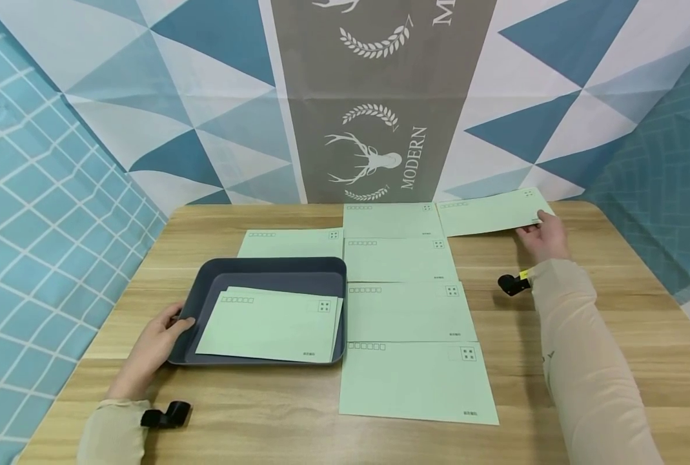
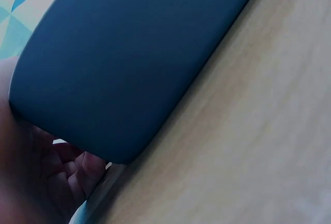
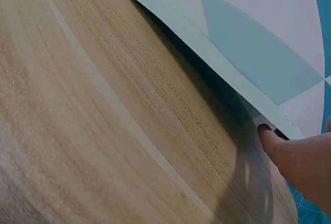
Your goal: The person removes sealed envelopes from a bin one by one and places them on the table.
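Note:
My left hand (image 1: 156, 341) grips the left rim of a dark blue-grey tray (image 1: 275, 265), thumb over the edge. In the left wrist view its curled fingers (image 2: 87, 171) show under the end of the tray (image 2: 129, 69). Pale green envelopes (image 1: 266, 326) lie stacked inside it. At the back right, my right hand (image 1: 545, 237) pinches the right end of another pale green envelope (image 1: 490, 212). That envelope (image 3: 207, 58) is lifted off the table at the held end, as the right wrist view shows; its left end meets the back envelope (image 1: 394, 220) of a column.
Below that back envelope, the column continues with three more envelopes (image 1: 403, 259) (image 1: 408, 313) (image 1: 414, 384), edges close together. Another envelope (image 1: 292, 243) is partly hidden behind the tray. The wooden table (image 1: 252, 413) ends at a patterned cloth backdrop (image 1: 368, 97).

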The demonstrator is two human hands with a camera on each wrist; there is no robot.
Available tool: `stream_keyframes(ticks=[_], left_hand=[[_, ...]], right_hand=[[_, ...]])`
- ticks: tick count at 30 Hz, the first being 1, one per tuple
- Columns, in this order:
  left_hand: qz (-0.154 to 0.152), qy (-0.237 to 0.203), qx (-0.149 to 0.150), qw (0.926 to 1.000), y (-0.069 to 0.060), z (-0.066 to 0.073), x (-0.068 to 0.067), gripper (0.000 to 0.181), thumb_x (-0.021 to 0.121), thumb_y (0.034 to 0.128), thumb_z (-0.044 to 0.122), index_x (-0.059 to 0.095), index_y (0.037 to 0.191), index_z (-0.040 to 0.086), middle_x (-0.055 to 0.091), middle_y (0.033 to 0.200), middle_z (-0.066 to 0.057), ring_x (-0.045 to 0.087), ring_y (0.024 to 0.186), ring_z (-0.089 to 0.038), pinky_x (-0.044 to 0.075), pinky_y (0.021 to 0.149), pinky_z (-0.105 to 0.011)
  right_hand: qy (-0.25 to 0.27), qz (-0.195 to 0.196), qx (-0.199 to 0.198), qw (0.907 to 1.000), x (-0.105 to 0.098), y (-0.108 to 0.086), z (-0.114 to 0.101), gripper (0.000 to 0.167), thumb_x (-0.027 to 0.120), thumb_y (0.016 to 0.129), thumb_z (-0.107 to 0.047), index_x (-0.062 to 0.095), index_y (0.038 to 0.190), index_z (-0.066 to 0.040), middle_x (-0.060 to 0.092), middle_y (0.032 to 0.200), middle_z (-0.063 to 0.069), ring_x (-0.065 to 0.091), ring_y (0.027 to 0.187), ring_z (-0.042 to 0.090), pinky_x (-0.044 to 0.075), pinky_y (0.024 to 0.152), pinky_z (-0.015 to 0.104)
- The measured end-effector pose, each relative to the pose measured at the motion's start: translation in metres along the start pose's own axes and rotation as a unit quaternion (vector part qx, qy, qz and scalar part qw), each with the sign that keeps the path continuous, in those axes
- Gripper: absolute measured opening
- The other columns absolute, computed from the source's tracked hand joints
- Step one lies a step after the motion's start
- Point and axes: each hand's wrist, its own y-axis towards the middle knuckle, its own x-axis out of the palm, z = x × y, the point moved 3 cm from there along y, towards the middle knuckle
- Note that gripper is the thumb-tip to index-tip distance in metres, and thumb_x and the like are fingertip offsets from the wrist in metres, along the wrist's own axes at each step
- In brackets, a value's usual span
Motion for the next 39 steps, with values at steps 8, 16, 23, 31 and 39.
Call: stream_keyframes(ticks=[8,16,23,31,39], left_hand=[[0.0,-0.004,0.002,1.0,0.0,0.001,0.0,0.056,0.037,0.0977,0.028,0.025,0.139,-0.008,0.036,0.131,-0.03,0.038,0.111,-0.034,0.035,0.08,-0.03],[0.002,-0.005,0.008,1.0,-0.001,0.003,-0.001,0.055,0.037,0.0978,0.028,0.026,0.138,-0.008,0.037,0.131,-0.029,0.039,0.11,-0.033,0.036,0.077,-0.026],[0.0,-0.009,0.011,0.9999,-0.001,0.002,0.0,0.056,0.038,0.0978,0.028,0.025,0.138,-0.008,0.035,0.132,-0.03,0.038,0.112,-0.036,0.035,0.08,-0.029],[-0.007,-0.022,0.001,0.9997,-0.002,0.0,0.001,0.058,0.037,0.0977,0.027,0.02,0.139,-0.01,0.028,0.136,-0.033,0.032,0.117,-0.042,0.031,0.089,-0.049],[-0.001,-0.01,0.008,0.9999,-0.001,0.001,-0.001,0.057,0.038,0.0976,0.027,0.024,0.139,-0.009,0.033,0.132,-0.032,0.036,0.112,-0.039,0.034,0.085,-0.044]], right_hand=[[-0.107,-0.007,0.018,0.9941,0.0,0.003,0.001,0.055,0.032,0.098,-0.027,0.0,0.139,-0.046,-0.002,0.145,-0.026,-0.001,0.135,-0.004,0.002,0.11,0.024],[-0.103,-0.014,0.034,0.994,0.002,-0.002,-0.005,0.063,0.039,0.096,-0.034,-0.007,0.138,-0.047,-0.002,0.145,-0.027,-0.003,0.134,-0.004,-0.003,0.11,0.024],[-0.146,0.035,0.03,0.9882,0.005,-0.012,-0.01,0.068,0.038,0.094,-0.041,-0.017,0.132,-0.053,-0.022,0.141,-0.027,-0.013,0.133,-0.003,-0.002,0.11,0.024],[-0.168,0.078,0.019,0.9825,0.003,-0.019,-0.011,0.067,0.036,0.093,-0.045,-0.019,0.13,-0.056,-0.031,0.138,-0.026,-0.02,0.131,-0.002,-0.004,0.109,0.023],[-0.168,0.083,0.015,0.9821,0.009,-0.024,-0.01,0.069,0.037,0.093,-0.046,-0.02,0.13,-0.055,-0.032,0.137,-0.026,-0.021,0.131,-0.001,-0.005,0.109,0.022]])
